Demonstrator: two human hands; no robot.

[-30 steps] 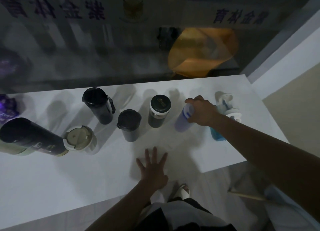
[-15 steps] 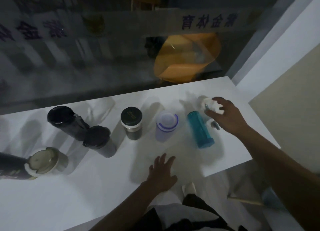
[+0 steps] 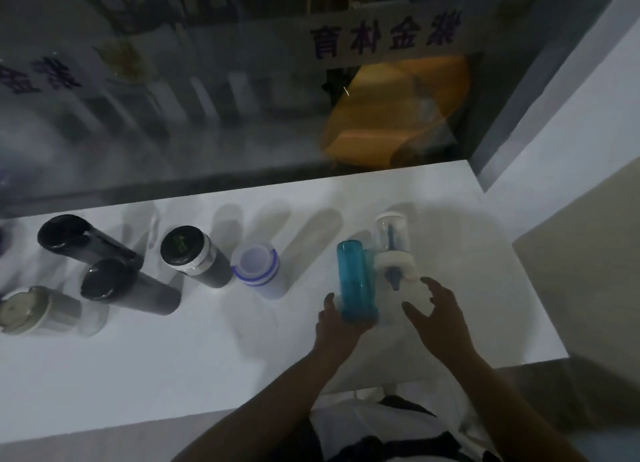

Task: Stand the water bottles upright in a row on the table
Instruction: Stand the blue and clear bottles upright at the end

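While the left hand (image 3: 334, 324) curls round the near end of the teal bottle (image 3: 355, 281), the right hand (image 3: 441, 317) hovers beside it, fingers spread and bent, holding nothing.

Teal bottle: right of centre on the white desk (image 3: 173, 357). Its long axis runs from the gripped end, nearest the person, to a round far end pointing toward the window (image 3: 207, 115). Whether it stands fully upright or leans cannot be told from this view.

Clear bottle (image 3: 392, 234): just beside the teal bottle on its right, long axis roughly parallel to it. The white cap and blue spout point toward the person and the clear base toward the window, so it appears to lie on its side. The right fingertips are near the cap, but contact cannot be made out.

Left of these, five vessels stand upright in a loose row, lids uppermost:
- a translucent bottle (image 3: 258, 271) with blue rings
- a dark flask (image 3: 195, 257) with a silver band
- a front black flask (image 3: 128, 288)
- a rear black flask (image 3: 86, 243) close behind it
- a pale cup (image 3: 31, 309) at the left edge

An orange shape (image 3: 398, 115) shows blurred behind the glass.
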